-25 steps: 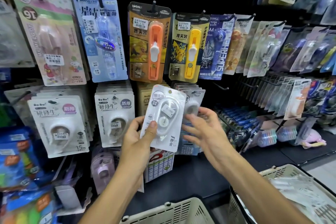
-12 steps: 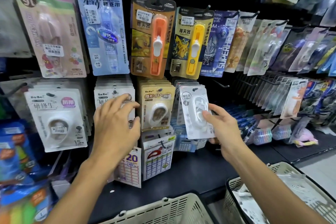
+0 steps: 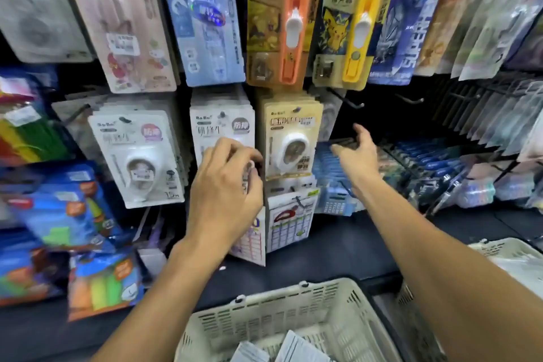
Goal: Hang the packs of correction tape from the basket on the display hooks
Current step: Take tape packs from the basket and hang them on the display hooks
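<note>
White correction tape packs (image 3: pixel 293 347) lie in the cream basket (image 3: pixel 264 306) at the bottom edge, so more remain to hang. Several stacks already hang on the display's lower row, e.g. the white stack (image 3: pixel 223 123). Left hand (image 3: pixel 226 182) curls against that stack, possibly pinching a pack; blur hides it. Right hand (image 3: pixel 357 153) is spread, empty, below a bare hook (image 3: pixel 346 100).

Setting: a shop, stationery aisle. Dark display wall carries rows of metal hooks (image 3: pixel 349 100), each loaded with stacked carded blister packs (image 3: pixel 138 156) bearing printed branding and white price stickers (image 3: pixel 122 43). Cartoon-printed packs (image 3: pixel 346 29) hang above. A pale plastic shopping basket (image 3: pixel 264 311) sits below, holding more packs.
</note>
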Demonstrator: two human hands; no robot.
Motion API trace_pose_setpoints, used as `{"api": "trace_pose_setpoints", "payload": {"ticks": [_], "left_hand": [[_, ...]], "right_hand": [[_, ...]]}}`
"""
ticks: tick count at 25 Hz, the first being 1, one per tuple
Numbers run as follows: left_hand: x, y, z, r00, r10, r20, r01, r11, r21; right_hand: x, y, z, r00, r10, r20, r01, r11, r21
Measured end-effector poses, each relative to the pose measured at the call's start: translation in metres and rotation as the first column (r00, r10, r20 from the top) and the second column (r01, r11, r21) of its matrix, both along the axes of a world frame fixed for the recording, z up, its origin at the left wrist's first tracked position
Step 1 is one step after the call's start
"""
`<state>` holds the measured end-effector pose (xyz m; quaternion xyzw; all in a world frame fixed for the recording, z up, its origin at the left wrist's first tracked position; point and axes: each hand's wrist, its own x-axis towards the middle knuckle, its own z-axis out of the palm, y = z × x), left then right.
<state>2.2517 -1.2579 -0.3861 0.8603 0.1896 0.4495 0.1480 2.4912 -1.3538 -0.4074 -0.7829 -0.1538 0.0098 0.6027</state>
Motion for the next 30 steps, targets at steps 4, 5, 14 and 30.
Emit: {"api": "trace_pose_setpoints", "payload": {"ticks": [4, 5, 14, 30], "left_hand": [[-0.02, -0.016, -0.071, 0.76, -0.25, -0.6, 0.171, 0.967, -0.187], [-0.03, -0.022, -0.103, 0.596, -0.303, -0.743, 0.151, 0.952, -0.267], [-0.125, -0.065, -0.357, 0.372, -0.421, -0.827, -0.511, 0.651, -0.561], [-0.11, -0.121, -0.419, 0.347, -0.428, -0.835, -0.865, 0.199, -0.461]], "right_hand": [[-0.073, -0.037, -0.098, 0.992, -0.129, 0.012, 0.129, 0.99, 0.057], [-0.097, -0.045, -0.136, 0.996, -0.084, -0.014, 0.084, 0.996, -0.009], [-0.169, -0.14, -0.383, 0.855, 0.249, -0.455, -0.513, 0.273, -0.814], [-0.2, -0.129, -0.413, 0.544, 0.135, -0.828, -0.749, 0.523, -0.406]]}}
